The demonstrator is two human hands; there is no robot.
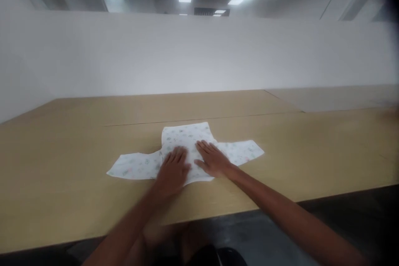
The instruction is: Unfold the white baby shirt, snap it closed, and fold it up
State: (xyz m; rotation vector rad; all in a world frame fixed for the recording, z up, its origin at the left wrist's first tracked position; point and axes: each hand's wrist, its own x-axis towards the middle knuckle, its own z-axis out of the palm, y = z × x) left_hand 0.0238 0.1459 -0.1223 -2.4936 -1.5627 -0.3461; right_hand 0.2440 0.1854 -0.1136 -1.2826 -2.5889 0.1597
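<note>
A small white long-sleeved garment [186,134] with a scattered print lies spread on the wooden table, its two sleeves stretched out to either side. My left hand [174,168] rests on the lower left of its body, fingers extended and slightly blurred. Flat on the right part of the body lies my right hand [213,158], fingers stretched forward and thumb apart. Neither hand grips the cloth. Both palms cover part of the garment's middle, and the left one hides some of its lower edge.
The light wooden table [77,199] reaches far to both sides, with thin seams across its top. Behind it stands a white wall [187,54] with glass above. A grey surface [336,99] adjoins at the back right. The table's front edge runs close to my body.
</note>
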